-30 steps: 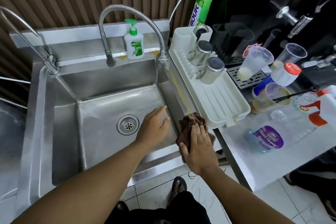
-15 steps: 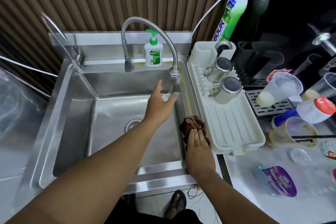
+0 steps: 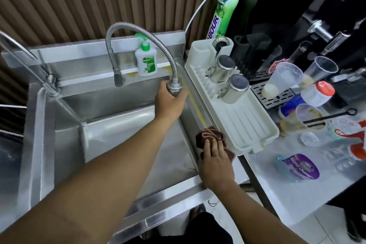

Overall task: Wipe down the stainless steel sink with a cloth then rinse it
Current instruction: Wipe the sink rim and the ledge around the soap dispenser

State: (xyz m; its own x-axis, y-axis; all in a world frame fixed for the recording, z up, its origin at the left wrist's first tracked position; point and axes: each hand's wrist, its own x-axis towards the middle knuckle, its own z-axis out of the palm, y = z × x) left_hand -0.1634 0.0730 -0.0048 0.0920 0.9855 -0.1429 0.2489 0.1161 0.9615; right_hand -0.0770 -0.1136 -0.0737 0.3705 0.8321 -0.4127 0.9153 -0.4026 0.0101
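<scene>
One steel sink [image 3: 111, 144], slatted wall [image 3: 79, 6], L hand [image 3: 171, 103] grips faucet head [image 3: 174, 87], R hand [image 3: 216, 166] flat on cloth [image 3: 208, 135] (rim)

Sink basin [image 3: 111, 136]: left half of the floor is open, straight reach in over the front rim. Left forearm [image 3: 122, 164] cuts diagonally across the right half up to the nozzle [image 3: 174, 87], which the left hand [image 3: 170, 101] grips, so the back-right corner is blocked. Faucet hose [image 3: 138, 29] arches over the back of the basin, with room to pass under the arch. Soap bottle [image 3: 146, 61] takes the back ledge there. Second tap [image 3: 23, 53] guards the back-left corner. Right rim: cloth [image 3: 210, 136] under the flat right hand [image 3: 215, 162], dish rack [image 3: 247, 125] just beside, no lane between. Tabletop [image 3: 287, 190]: front strip open around the glass cleaner pouch [image 3: 301, 168]; further back it is packed with cups [image 3: 285, 77].
</scene>
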